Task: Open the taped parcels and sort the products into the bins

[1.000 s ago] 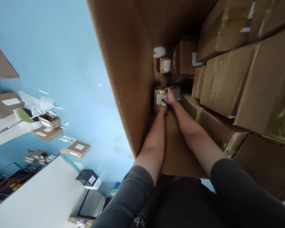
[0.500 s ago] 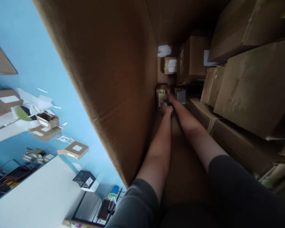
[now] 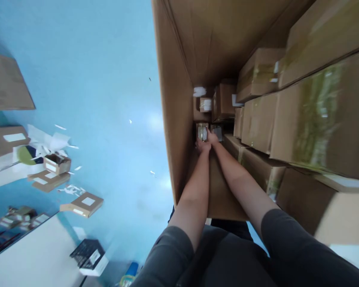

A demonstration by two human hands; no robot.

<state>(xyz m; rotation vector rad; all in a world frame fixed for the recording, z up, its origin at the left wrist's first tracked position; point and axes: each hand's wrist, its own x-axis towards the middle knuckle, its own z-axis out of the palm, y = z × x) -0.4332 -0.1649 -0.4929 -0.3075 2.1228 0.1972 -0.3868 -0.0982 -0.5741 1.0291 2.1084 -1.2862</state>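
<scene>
Our bare left hand (image 3: 202,146) and right hand (image 3: 213,137) are reaching forward side by side, touching a small kraft-brown cardboard box (image 3: 202,132); it is too small and distant to tell whether our grip is clenched on it. A tall brown corrugated carton panel (image 3: 173,119) is rising on our left, stacked brown cardboard cartons (image 3: 259,123) are lining our right, and a small white-labelled box (image 3: 206,105) is sitting farther on. A smooth pale-blue wall (image 3: 86,79) is stretching beyond the panel.

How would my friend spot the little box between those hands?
Find the tall cardboard panel beside the big stacked boxes. Near its end, a small box sits between the left hand and right hand. Only this one is touching them; the small labelled box beyond it is not.
</scene>
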